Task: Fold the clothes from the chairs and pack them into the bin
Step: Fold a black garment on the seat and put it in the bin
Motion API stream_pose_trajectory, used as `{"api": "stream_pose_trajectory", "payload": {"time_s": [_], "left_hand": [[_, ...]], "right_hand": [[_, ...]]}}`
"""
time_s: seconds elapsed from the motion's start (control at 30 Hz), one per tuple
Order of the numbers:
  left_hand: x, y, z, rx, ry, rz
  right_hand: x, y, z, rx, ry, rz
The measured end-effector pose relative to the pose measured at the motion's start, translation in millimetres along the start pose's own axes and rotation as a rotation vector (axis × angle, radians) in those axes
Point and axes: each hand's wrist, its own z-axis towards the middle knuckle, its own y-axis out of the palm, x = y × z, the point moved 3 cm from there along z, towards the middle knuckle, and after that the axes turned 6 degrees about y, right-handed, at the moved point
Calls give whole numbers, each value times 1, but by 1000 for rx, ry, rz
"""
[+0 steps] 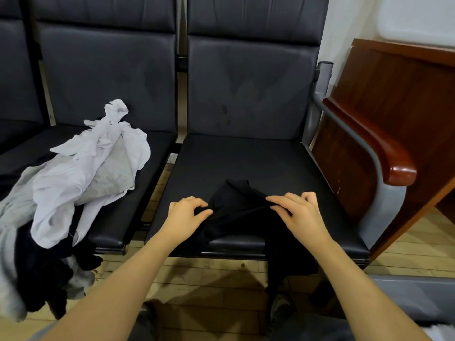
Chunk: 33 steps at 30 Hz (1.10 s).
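Both hands — left hand (188, 212), right hand (299, 212) — pinch a black garment (236, 205), unfolded; heap (81, 173) at nine o'clock waits.

Chair seat (246, 163): dark leather-like padding, smooth, faint sheen. Black garment (236, 205) at 6 o'clock: matt cloth. Clothes pile (81, 173) at 9 o'clock: soft crumpled cloth. Armrest (384, 156) at 3 o'clock: glossy varnished wood. Floor (209, 279): wood planks.

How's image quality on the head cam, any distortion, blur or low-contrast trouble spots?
Head view: wide-angle bowing at the edges, the wooden armrest curves. The clothes pile goes soft at the lower left. The black garment barely separates from the dark seat. Left hand and right hand are sharp, evenly lit.
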Motion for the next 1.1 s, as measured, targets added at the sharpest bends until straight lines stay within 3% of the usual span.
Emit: {"api": "stream_pose_trajectory", "payload": {"time_s": [0.17, 0.33, 0.47, 0.57, 0.83, 1.0, 1.1], "left_hand": [[12, -25, -1, 261, 44, -66], [39, -64, 2, 396, 138, -80], [67, -97, 10, 419, 196, -8], [91, -126, 15, 436, 223, -39], [151, -187, 17, 500, 321, -56], [168, -200, 16, 606, 336, 102], [168, -199, 17, 590, 373, 109]], "right_hand": [[-5, -2, 2, -35, -80, 19], [-13, -23, 11, 17, -125, 0], [-24, -55, 33, 167, -86, -44], [-35, -92, 56, 239, -17, 76], [-71, -164, 82, 171, 69, 390], [-79, -168, 79, 2, 132, 352], [-72, -163, 78, 78, 246, 309]]}}
